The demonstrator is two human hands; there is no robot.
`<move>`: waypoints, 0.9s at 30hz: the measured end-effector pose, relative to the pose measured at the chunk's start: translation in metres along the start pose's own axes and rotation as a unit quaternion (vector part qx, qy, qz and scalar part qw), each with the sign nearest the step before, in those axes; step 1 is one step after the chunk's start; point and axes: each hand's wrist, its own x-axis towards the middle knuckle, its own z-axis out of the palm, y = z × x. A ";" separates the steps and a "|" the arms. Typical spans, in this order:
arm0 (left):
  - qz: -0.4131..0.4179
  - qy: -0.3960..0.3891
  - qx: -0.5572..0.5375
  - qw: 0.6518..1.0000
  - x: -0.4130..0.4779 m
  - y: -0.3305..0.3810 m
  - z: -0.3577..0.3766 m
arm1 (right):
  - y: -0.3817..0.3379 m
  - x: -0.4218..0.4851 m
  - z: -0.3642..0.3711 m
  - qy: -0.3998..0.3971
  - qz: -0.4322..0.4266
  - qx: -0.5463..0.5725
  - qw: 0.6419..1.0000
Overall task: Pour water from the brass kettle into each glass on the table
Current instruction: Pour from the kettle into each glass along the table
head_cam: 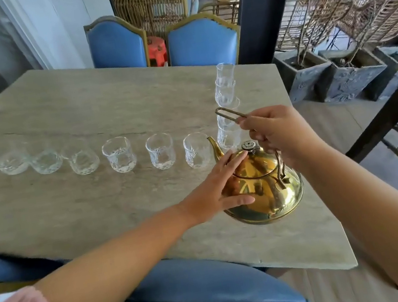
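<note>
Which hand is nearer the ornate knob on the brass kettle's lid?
It looks like the right hand, gripping the raised brass handle just above and beside the ornate knob. The left hand rests flat lower on the brass kettle, fingertips short of the knob.

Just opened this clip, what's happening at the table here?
A person holds the round polished brass kettle over the grey stone table. The right hand has its grip on the thin looped handle, and the left hand rests flat on the kettle's side. Its spout is near the closest of six clear patterned glasses in a row. No water is visibly pouring.
</note>
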 end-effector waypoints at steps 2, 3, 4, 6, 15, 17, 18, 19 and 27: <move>-0.002 0.007 -0.016 1.000 0.002 -0.004 -0.003 | -0.004 0.009 0.005 -0.004 -0.003 -0.022 1.000; -0.002 0.012 -0.026 1.000 0.003 -0.007 -0.004 | -0.006 0.013 0.008 -0.008 -0.003 -0.032 0.999; -0.002 0.015 -0.034 0.999 0.004 -0.009 -0.005 | -0.008 0.016 0.011 -0.013 -0.001 -0.041 0.999; 0.000 0.022 -0.040 0.999 0.006 -0.014 -0.008 | -0.012 0.024 0.015 -0.022 0.004 -0.057 0.998; 0.007 0.033 -0.093 0.995 0.011 -0.022 -0.020 | -0.027 0.048 0.034 -0.032 0.018 -0.150 0.988; 0.012 0.038 -0.103 0.994 0.010 -0.024 -0.021 | -0.029 0.052 0.038 -0.034 0.020 -0.161 0.986; 0.015 0.040 -0.106 0.993 0.010 -0.024 -0.020 | -0.030 0.054 0.040 -0.033 0.020 -0.164 0.986; 0.018 0.043 -0.111 0.993 0.010 -0.024 -0.020 | -0.031 0.055 0.041 -0.032 0.021 -0.166 0.985; 0.024 0.055 -0.152 0.987 0.010 -0.025 -0.021 | -0.040 0.061 0.051 -0.034 0.037 -0.202 0.978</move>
